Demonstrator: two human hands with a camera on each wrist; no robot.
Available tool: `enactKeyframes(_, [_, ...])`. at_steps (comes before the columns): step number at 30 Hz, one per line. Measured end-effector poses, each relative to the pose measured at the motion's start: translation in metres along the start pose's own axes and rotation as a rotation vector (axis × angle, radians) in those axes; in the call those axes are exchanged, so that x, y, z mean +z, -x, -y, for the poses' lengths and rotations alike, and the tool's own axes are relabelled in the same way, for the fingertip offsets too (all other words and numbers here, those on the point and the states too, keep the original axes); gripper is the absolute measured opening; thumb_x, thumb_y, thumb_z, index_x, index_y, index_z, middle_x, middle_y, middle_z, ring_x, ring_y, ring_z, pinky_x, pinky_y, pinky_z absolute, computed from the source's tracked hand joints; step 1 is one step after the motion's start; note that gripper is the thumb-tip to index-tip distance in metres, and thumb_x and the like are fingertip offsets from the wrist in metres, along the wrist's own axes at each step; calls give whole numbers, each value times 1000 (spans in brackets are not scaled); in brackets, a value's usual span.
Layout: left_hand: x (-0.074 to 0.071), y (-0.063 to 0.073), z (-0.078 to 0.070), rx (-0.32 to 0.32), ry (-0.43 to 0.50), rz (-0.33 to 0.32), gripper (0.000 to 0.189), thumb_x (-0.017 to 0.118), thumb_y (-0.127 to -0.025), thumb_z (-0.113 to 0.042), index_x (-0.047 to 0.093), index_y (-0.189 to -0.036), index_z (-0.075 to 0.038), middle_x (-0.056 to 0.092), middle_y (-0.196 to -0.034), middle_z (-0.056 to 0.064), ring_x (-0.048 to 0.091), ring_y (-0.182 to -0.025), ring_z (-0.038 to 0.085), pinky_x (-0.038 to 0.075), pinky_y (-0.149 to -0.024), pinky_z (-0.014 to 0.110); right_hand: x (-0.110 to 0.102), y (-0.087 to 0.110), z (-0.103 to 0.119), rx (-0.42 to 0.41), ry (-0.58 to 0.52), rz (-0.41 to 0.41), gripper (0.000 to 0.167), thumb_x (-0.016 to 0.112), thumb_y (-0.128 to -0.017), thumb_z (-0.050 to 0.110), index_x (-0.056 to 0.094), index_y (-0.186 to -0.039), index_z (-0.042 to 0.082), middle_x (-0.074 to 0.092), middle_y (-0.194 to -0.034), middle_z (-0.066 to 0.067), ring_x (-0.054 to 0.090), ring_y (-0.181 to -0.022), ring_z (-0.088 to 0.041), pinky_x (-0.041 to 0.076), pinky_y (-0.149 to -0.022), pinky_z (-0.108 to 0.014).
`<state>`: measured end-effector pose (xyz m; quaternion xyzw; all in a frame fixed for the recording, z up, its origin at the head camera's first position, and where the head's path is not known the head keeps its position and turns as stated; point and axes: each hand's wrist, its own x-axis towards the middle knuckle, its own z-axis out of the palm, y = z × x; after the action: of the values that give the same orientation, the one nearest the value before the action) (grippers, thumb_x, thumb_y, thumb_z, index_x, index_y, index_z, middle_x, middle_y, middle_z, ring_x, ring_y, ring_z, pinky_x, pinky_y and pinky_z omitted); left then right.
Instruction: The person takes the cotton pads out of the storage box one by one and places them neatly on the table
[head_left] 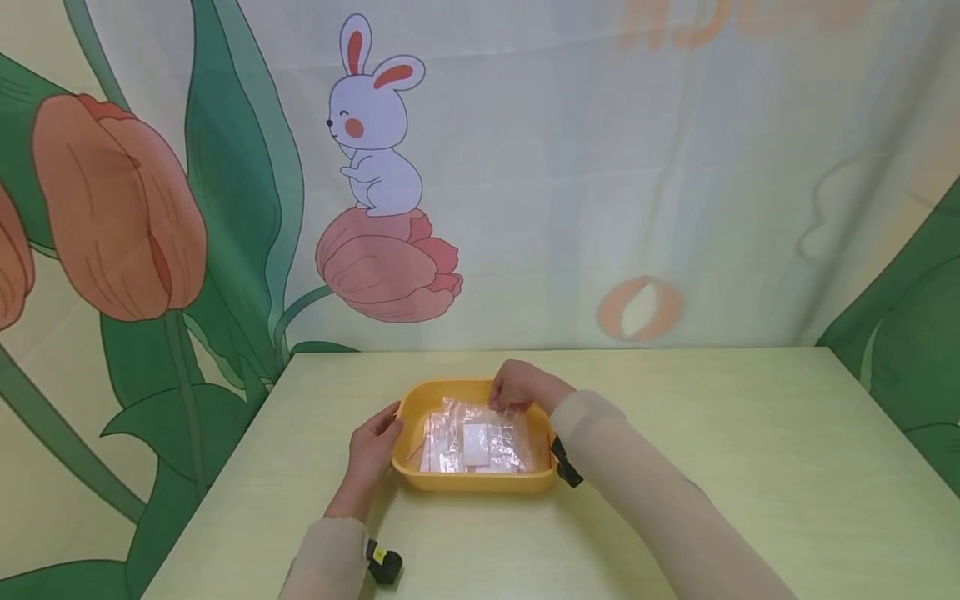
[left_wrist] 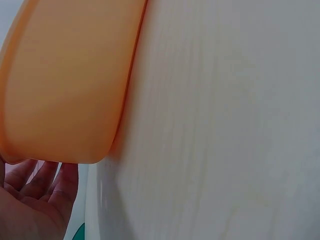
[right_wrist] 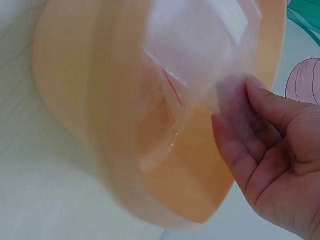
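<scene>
on the table point(head_left: 720, 450): yellow tray point(head_left: 487, 482), near the back edge
in the tray: clear bags point(head_left: 442, 446), overlapping
left hand point(head_left: 372, 446): closed on the tray's left rim
right hand point(head_left: 521, 383): fingertips pinched together on 1 clear bag point(right_wrist: 200, 50)

Beyond the grip hangs a tulip-printed backdrop point(head_left: 540, 183), its faint marks point(head_left: 708, 23) perhaps lettering. Below the grip lies a pale table point(head_left: 757, 450).

On the table point(head_left: 757, 433) before the curtain point(head_left: 525, 183), the tray point(head_left: 480, 482) has bags point(head_left: 476, 445) inside; my left hand point(head_left: 372, 448) is at its left, my right hand point(head_left: 522, 384) at its back right.
</scene>
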<state>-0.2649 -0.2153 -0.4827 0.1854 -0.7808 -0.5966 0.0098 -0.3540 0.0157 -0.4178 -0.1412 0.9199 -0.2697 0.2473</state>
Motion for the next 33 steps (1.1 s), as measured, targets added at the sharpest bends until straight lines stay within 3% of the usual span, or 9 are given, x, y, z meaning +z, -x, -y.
enactKeyframes(12, [-1, -1, 1, -1, 7, -5, 47, 47, -108, -17, 47, -153, -6, 46, -158, 22, 47, -145, 38, 43, -120, 46, -14, 7, 2, -63, -35, 33, 18, 64, -99, 6, 76, -110, 0, 65, -77, 0, 57, -61, -7, 51, -56, -13])
enactKeyframes(22, [-1, -3, 3, 14, 28, -3, 46, 48, -107, -15, 48, -152, -4, 46, -158, 22, 44, -148, 38, 42, -122, 47, -26, 11, -1, -87, -91, 16, 20, 64, -99, 8, 76, -113, 2, 70, -89, -5, 57, -66, -9, 53, -60, -13])
enactKeyframes(33, [0, -3, 4, 17, 29, -3, 46, 47, -107, -14, 47, -152, -4, 45, -159, 21, 41, -150, 39, 40, -123, 47, -37, 23, -2, -140, -136, 18, 21, 63, -100, 8, 75, -113, -1, 72, -87, -5, 60, -65, -6, 59, -64, -15])
